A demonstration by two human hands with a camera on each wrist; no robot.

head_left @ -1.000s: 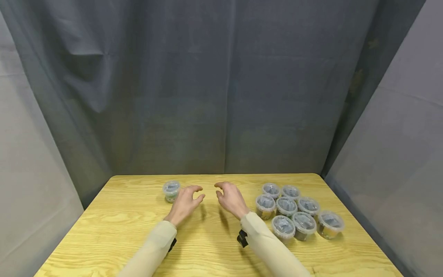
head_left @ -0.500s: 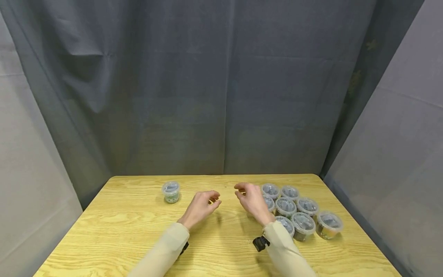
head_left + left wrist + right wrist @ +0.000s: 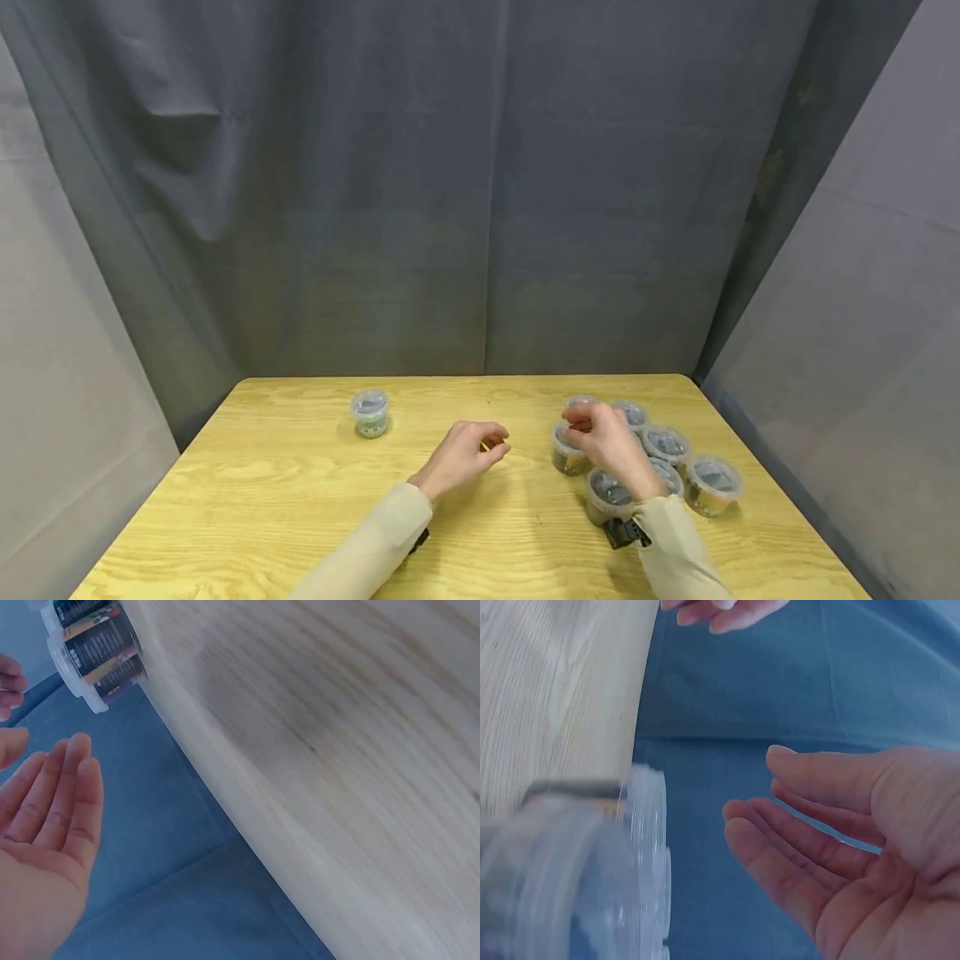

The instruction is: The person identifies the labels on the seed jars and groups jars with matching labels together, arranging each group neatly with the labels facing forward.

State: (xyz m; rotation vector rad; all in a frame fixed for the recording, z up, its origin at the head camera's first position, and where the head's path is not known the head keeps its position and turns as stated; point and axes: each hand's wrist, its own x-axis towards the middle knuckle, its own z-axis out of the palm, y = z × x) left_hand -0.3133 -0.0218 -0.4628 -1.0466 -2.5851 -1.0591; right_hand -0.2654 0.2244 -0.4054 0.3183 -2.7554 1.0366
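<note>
My right hand [image 3: 613, 443] hovers above a cluster of small clear lidded tubs. It hides part of the group, and its thumb and fingers [image 3: 772, 866] are spread apart with nothing between them. Nearest below it are a tub [image 3: 567, 454] at the cluster's left side and another tub [image 3: 609, 498] at its front. My left hand [image 3: 459, 454] is over the middle of the table, holding nothing; in the left wrist view its fingers [image 3: 56, 795] are almost straight. Dark printed labels show on the tubs [image 3: 101, 645] in that view.
A lone lidded tub [image 3: 371, 414] with a greenish label stands at the back left of the wooden table [image 3: 247, 483]. At the cluster's right edge stands another tub [image 3: 713, 485]. A grey curtain [image 3: 375, 208] hangs behind, with pale side panels [image 3: 847, 333] at left and right.
Both hands have moved to the right. The left hand has left the lone tub's side for the middle of the table, while the right hand has come over the cluster. The tubs look unmoved.
</note>
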